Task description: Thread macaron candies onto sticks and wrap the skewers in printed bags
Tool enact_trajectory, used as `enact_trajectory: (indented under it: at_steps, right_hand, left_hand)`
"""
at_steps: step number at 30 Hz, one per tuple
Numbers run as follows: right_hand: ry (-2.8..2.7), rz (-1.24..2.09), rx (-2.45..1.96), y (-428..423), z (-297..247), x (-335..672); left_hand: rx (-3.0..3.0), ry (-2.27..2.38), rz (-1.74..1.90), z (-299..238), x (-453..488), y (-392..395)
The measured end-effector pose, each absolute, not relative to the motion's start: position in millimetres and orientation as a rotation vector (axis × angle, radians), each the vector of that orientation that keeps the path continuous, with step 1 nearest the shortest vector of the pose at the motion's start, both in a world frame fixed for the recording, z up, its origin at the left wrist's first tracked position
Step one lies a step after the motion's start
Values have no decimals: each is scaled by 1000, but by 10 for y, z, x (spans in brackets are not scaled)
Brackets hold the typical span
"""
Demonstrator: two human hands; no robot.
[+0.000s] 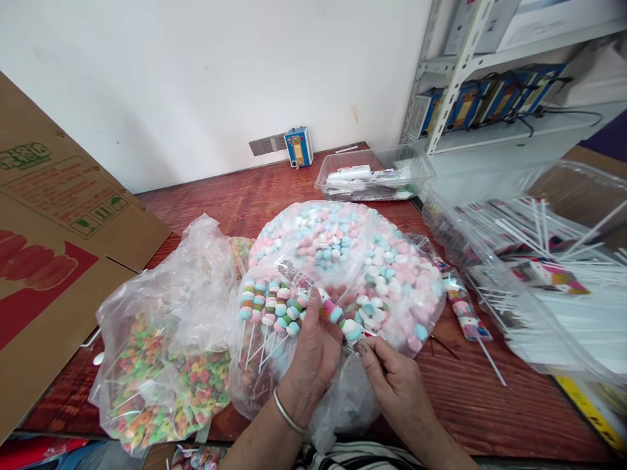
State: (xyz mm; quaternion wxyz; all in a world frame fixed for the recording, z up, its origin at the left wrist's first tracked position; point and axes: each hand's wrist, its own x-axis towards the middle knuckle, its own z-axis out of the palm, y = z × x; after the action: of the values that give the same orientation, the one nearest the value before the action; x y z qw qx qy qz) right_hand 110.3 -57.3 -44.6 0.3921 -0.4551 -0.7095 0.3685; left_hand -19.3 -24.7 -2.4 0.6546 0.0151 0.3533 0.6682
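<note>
My left hand [316, 349], with a bangle on the wrist, is closed around a marshmallow candy stick [332, 309] partly inside a clear printed wrapper. A pink, white and blue piece shows at its lower right end. My right hand [394, 375] pinches at that end, thumb against forefinger; the wrapper's edge there is partly hidden. Several marshmallow sticks [269, 303] with white stems lie left of my hands on a big clear bag of pink, white and blue marshmallows [386, 261]. One wrapped candy stick [465, 310] rests on the table to the right.
An open bag of colourful ring candies [191, 385] is at the left, beside a cardboard box [53, 228]. A clear tub [421, 171] with wrappers stands behind. Another clear tub [499, 346] at the right holds white sticks and wrappers. A blue device [298, 147] is by the wall.
</note>
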Motion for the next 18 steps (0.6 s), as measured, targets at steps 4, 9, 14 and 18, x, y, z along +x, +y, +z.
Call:
enact_trajectory:
  at_steps: [4,9,14,18]
  right_hand:
    - [-1758,1093,-1155,-586,-421,1123]
    - [-1777,997,-1161,-607,-444,1086]
    - [-1872,801,-1158,-579,-466,1037]
    - [-1926,701,-1195,-545,-444,1061]
  left_hand:
    - [106,738,1602,-6,-378,-103]
    - [45,726,1604,1,-297,-52]
    - [29,715,1533,-24,-40,-170]
    - [20,717,1472,-55,-28,-207]
